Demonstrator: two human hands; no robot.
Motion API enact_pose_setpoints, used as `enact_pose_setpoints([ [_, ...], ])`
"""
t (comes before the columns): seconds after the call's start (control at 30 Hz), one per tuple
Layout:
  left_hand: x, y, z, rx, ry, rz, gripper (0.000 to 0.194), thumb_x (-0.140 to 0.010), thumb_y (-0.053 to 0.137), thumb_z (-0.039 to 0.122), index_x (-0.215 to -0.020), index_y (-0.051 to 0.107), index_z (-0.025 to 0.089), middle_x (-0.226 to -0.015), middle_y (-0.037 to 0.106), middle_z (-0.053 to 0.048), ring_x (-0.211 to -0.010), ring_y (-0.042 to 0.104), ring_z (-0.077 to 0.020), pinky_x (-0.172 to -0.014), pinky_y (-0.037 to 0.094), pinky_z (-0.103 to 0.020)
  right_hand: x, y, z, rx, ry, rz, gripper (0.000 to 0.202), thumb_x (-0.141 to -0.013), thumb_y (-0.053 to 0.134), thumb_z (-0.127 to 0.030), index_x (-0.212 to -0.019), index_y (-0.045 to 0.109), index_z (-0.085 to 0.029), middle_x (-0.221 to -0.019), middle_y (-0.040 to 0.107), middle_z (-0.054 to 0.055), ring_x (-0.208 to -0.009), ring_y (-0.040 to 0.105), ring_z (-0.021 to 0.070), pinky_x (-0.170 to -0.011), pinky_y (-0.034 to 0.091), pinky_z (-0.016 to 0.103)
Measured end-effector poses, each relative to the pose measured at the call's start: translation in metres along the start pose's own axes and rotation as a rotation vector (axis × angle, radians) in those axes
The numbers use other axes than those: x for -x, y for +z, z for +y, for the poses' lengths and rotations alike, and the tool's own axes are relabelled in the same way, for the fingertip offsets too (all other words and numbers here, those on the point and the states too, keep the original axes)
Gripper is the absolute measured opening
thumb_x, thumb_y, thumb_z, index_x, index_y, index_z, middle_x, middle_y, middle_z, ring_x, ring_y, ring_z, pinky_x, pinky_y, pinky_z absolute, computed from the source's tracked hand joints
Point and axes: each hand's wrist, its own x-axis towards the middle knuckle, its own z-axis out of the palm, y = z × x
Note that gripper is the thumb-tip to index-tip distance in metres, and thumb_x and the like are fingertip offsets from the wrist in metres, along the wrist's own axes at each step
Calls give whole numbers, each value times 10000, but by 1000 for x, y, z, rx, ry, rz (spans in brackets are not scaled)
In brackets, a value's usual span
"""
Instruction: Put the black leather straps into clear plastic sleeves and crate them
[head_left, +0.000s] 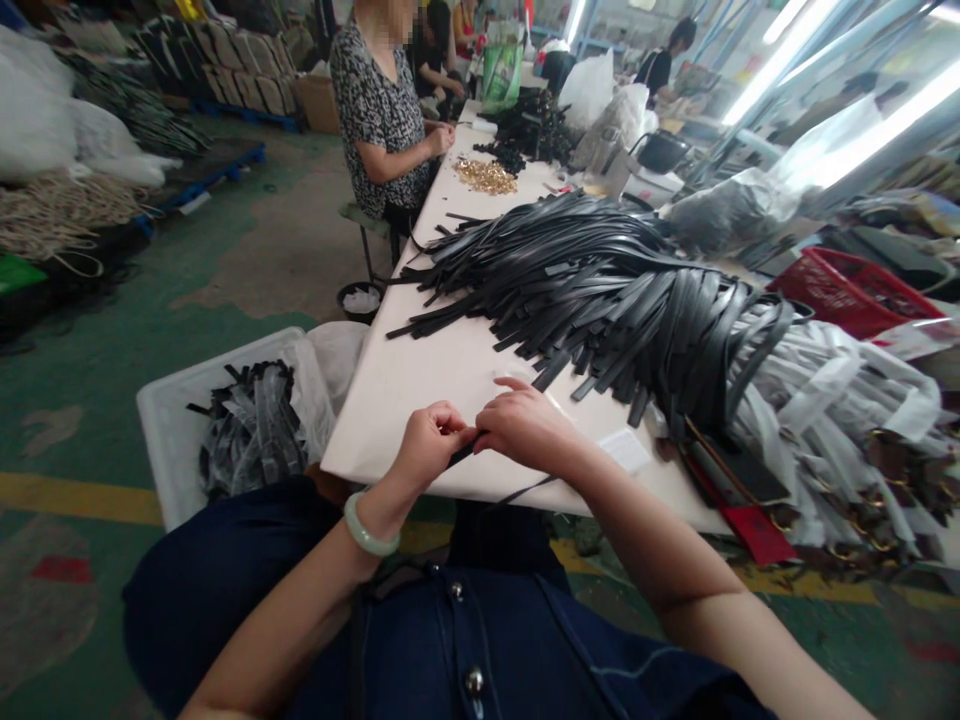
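Pinching a black strip (461,454) above the near edge of the worktop (420,375), fingertips of both hands meeting on it.
The left hand (433,442) and right hand (519,425) each grasp it; its short visible length slants from below the left fingers up toward the right ones. A thin dark tail (526,490) (whether part of the same piece, I cannot tell) lies below the right fingers, similarly slanted. Beyond the fingers spreads a heap of black straps (570,270); to their left stands a white bin (163,450).
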Motion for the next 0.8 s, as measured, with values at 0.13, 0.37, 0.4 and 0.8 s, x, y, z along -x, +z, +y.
enact_pose_setpoints([
  [0.13, 1, 2, 0, -15, -36, 13, 255, -661, 731, 260, -515, 550, 155, -603, 495, 25, -567, 439, -103, -557, 324, -252, 3, -1, 4, 10, 86, 70, 240, -912, 588, -350, -790, 715, -187, -782, 717, 53, -833, 645, 199, -1098, 226, 391],
  [0.37, -1, 4, 1, 113, -46, 1, 256, -656, 732, 256, -520, 543, 152, -595, 507, 25, -586, 455, -105, -582, 350, -250, 8, 18, -17, -65, 29, 280, 212, -930, 555, -346, -980, 701, -200, -936, 720, 83, -980, 615, 248, -1135, 187, 494],
  [0.4, 0, 2, 1, 127, -63, 9, 252, -650, 733, 252, -522, 541, 152, -591, 504, 28, -586, 456, -103, -587, 353, -249, 12, 23, -16, -123, 144, 424, 285, -929, 552, -390, -1113, 665, -205, -1068, 700, 108, -1085, 583, 273, -1134, 192, 519],
  [0.8, 4, 12, 16, 457, -220, 42, 313, -562, 812, 315, -559, 543, 154, -552, 512, 40, -551, 460, -94, -577, 386, -245, -27, 82, -69, -1245, 321, 682, 582, -981, 224, -559, -1157, 631, -183, -1333, 591, 127, -1277, 520, 232, -1076, 404, 430],
])
